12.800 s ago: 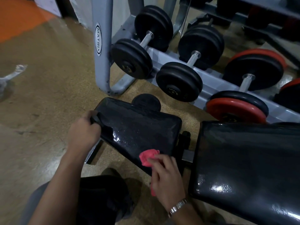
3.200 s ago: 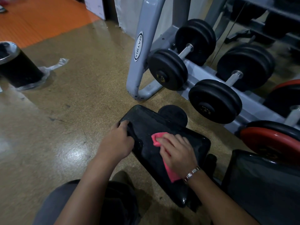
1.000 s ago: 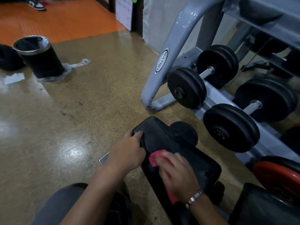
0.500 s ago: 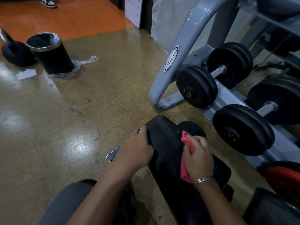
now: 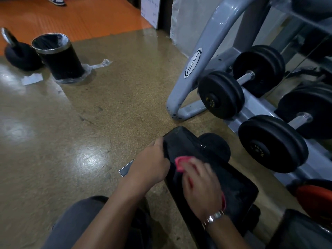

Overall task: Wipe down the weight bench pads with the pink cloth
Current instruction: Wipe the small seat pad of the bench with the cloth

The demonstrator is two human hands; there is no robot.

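Note:
The small black bench pad point(image 5: 183, 141) slants from the floor's middle down to the lower right. My left hand point(image 5: 150, 168) grips its left edge near the top corner, fingers curled over the side. My right hand point(image 5: 201, 186) lies flat on the pad, blurred, pressing the pink cloth point(image 5: 179, 161) under its fingers. A strip of the cloth also shows by the wrist. A corner of the bigger black pad point(image 5: 305, 230) sits at the lower right.
A grey dumbbell rack point(image 5: 194, 69) with black dumbbells point(image 5: 221, 97) stands right behind the pad. A round black roller point(image 5: 217, 148) sticks out beside the pad. A black bin point(image 5: 57, 56) stands far left on the brown floor. My knee point(image 5: 80, 221) is at the bottom.
My right hand has come off the pad's far edge and slid back to the left across the top with the cloth. My left hand keeps its grip.

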